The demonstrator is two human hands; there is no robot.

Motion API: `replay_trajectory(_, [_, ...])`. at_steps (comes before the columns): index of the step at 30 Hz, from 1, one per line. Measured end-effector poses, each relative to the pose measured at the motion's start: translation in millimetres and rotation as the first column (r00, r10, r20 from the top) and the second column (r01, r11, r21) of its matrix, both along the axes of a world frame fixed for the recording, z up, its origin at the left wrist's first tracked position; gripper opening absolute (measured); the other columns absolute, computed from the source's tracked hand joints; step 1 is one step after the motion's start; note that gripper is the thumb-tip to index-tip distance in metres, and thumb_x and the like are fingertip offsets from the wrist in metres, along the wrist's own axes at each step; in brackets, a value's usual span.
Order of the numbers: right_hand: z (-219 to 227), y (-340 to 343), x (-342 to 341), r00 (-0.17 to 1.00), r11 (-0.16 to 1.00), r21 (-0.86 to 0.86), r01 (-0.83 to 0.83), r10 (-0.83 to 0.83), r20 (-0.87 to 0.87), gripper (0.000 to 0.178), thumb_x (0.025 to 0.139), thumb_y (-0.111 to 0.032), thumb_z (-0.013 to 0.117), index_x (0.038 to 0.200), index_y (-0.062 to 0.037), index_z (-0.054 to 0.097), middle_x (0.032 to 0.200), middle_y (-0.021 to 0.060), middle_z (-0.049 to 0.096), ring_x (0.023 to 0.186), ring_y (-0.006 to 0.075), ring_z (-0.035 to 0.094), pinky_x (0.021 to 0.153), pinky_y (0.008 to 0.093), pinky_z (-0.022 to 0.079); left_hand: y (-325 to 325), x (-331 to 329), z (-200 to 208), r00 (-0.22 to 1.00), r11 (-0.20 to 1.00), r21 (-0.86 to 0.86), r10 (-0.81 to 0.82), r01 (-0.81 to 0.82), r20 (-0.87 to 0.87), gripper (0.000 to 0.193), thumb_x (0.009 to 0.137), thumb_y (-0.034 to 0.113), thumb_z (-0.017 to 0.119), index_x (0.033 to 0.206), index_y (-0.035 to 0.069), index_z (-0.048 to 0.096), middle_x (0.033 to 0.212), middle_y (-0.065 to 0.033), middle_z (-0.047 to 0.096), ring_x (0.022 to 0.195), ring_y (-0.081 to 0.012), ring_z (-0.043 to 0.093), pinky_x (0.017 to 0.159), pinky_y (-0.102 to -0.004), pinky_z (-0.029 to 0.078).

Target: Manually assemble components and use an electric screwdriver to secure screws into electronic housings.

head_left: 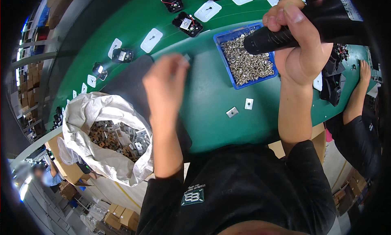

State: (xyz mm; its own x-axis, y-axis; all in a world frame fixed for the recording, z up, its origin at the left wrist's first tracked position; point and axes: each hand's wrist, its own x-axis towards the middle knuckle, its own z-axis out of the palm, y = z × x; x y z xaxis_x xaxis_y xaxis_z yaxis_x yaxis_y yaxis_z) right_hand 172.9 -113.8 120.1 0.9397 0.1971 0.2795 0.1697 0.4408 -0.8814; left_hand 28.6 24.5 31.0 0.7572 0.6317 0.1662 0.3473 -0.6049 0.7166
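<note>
My right hand (303,43) is wrapped round a black electric screwdriver (271,40), whose front end is over a blue bin (240,86) of silver screws (249,68). My left hand (165,82) is smeared by motion over the table, left of the bin. Its fingers are pinched on a small flat pale piece (186,59), too blurred to make out fully. Two small metal plates, a tilted one (232,112) and a straighter one (249,104), lie on the green table below the bin. Each has a dark spot at its middle.
An open white sack (77,125) of small metal parts (118,139) stands at left. Along the far side, a green belt (134,15) carries white plates (151,40) and black housings (187,24). Another person's arm (358,92) rests at right, near black parts (334,84).
</note>
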Motion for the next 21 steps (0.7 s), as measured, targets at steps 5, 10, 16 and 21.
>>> replay_trajectory(5, [1.8, 4.3, -2.0, 0.995, 0.995, 0.028, -0.093, 0.093, -0.019, 0.049, 0.074, -0.006, 0.065, 0.116, 0.0053, 0.043, 0.066, 0.0062, 0.055, 0.054, 0.0131, 0.052, 0.055, 0.0230, 0.045, 84.7, 64.9, 15.3, 0.988, 0.993, 0.095, 0.060, -0.074, 0.143, 0.017, 0.074, 0.017, 0.072, 0.085, 0.004, 0.067, 0.084, -0.0098, 0.066, 0.072, -0.0209, 0.064, 0.067, -0.0297, 0.051])
replay_trajectory(10, [-8.5, -1.1, 7.6, 0.988, 0.983, 0.095, -0.158, 0.157, 0.015, 0.050, 0.073, -0.004, 0.069, 0.115, 0.0051, 0.043, 0.066, 0.0067, 0.056, 0.056, 0.0121, 0.054, 0.056, 0.0209, 0.045, 120.5, 112.4, 1.4, 0.985, 0.914, 0.396, -0.137, 0.087, 0.100, 0.016, 0.071, 0.019, 0.072, 0.081, 0.007, 0.070, 0.107, -0.0105, 0.064, 0.100, -0.0271, 0.059, 0.085, -0.0361, 0.047])
replay_trajectory(16, [-12.7, -1.2, 11.1, 0.980, 0.975, 0.105, -0.197, 0.195, 0.031, 0.051, 0.073, -0.001, 0.071, 0.115, 0.0052, 0.043, 0.068, 0.0064, 0.057, 0.058, 0.0104, 0.056, 0.057, 0.0189, 0.045, 131.7, 128.1, -20.5, 0.996, 0.895, 0.438, -0.084, 0.078, -0.006, 0.014, 0.071, 0.021, 0.071, 0.081, 0.012, 0.072, 0.116, -0.0081, 0.061, 0.107, -0.0293, 0.055, 0.089, -0.0372, 0.043])
replay_trajectory(21, [-13.2, -2.3, 13.2, 0.980, 0.975, 0.098, -0.197, 0.195, 0.035, 0.050, 0.073, -0.002, 0.070, 0.115, 0.0052, 0.043, 0.069, 0.0065, 0.058, 0.058, 0.0103, 0.056, 0.057, 0.0189, 0.045, 133.1, 127.1, -28.0, 0.997, 0.841, 0.537, -0.025, 0.058, -0.069, 0.016, 0.072, 0.022, 0.071, 0.084, 0.013, 0.071, 0.112, -0.0074, 0.063, 0.099, -0.0295, 0.059, 0.085, -0.0360, 0.045])
